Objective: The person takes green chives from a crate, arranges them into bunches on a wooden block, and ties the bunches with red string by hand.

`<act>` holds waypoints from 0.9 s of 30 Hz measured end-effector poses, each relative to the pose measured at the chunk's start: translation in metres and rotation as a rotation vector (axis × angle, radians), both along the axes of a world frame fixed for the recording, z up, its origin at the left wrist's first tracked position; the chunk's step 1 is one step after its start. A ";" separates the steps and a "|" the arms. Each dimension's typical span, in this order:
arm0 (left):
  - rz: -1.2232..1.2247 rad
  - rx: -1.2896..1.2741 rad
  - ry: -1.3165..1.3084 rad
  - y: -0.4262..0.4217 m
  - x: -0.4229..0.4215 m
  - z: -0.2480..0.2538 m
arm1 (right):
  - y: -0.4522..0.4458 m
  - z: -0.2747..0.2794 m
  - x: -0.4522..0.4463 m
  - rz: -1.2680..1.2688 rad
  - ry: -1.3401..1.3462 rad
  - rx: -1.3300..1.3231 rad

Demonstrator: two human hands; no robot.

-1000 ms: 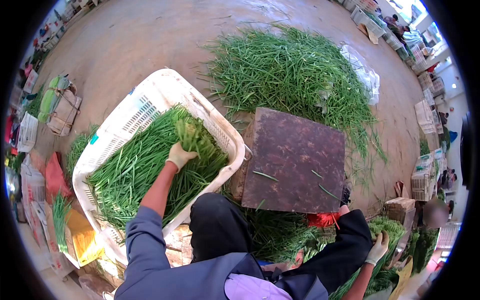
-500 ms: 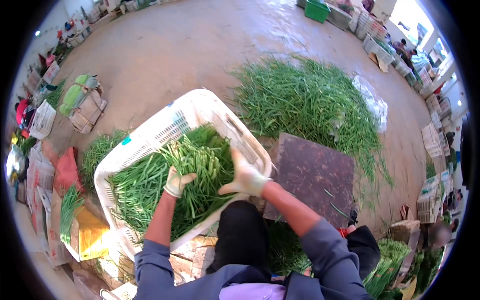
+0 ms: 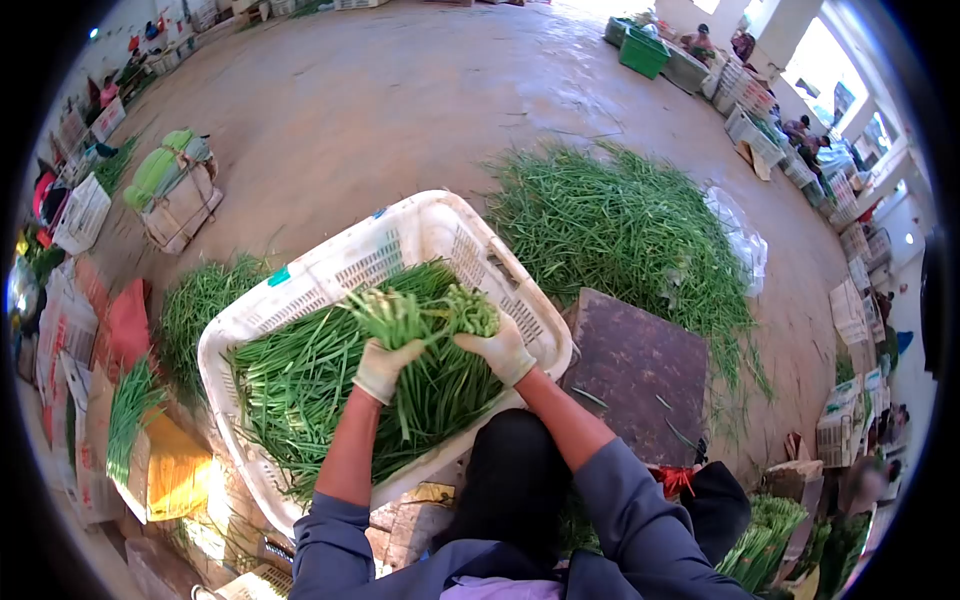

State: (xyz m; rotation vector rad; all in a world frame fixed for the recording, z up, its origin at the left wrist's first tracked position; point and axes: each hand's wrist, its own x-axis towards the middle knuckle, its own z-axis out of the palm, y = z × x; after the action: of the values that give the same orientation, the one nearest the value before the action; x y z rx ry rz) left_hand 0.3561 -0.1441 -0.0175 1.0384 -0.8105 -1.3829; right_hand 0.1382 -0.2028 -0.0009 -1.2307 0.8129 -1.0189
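A white slotted plastic basket stands tilted before me, filled with long green stalks that look like garlic chives. My left hand, in a pale glove, is closed around a bunch of stalks, its light cut ends pointing up and away from me. Also gloved, my right hand has its fingers curled around another bunch just to the right. The two bunches meet above the basket's contents, and the fingertips are partly hidden behind the stalks.
Right of the basket is a dark flat-topped block with stray stalks on it. A large heap of greens spreads beyond, beside clear plastic. At left are a tied bundle and a yellow-lined carton. People and crates line the walls.
My right hand has gone from open and spread to closed around a bunch beside the left one. My left hand's bunch now stands with its cut ends gathered. The view has shifted slightly.
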 end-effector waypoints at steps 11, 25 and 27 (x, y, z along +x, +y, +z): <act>0.086 -0.017 -0.676 -0.016 -0.010 -0.095 | 0.067 0.102 -0.218 -0.627 -0.450 -0.212; -0.620 0.017 -1.380 -0.047 -0.037 -0.131 | 0.249 0.046 -0.465 -1.314 -0.756 -0.050; -0.256 -0.003 -0.901 -0.054 -0.037 -0.079 | 0.246 0.022 -0.464 -1.443 -0.820 -0.036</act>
State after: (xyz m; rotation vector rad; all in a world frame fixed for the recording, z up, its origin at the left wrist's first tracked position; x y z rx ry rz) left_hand 0.3186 -0.1979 -0.0969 1.6225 -1.6397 -1.0808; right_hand -0.3257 0.0436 0.0215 0.0475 0.9445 -2.4448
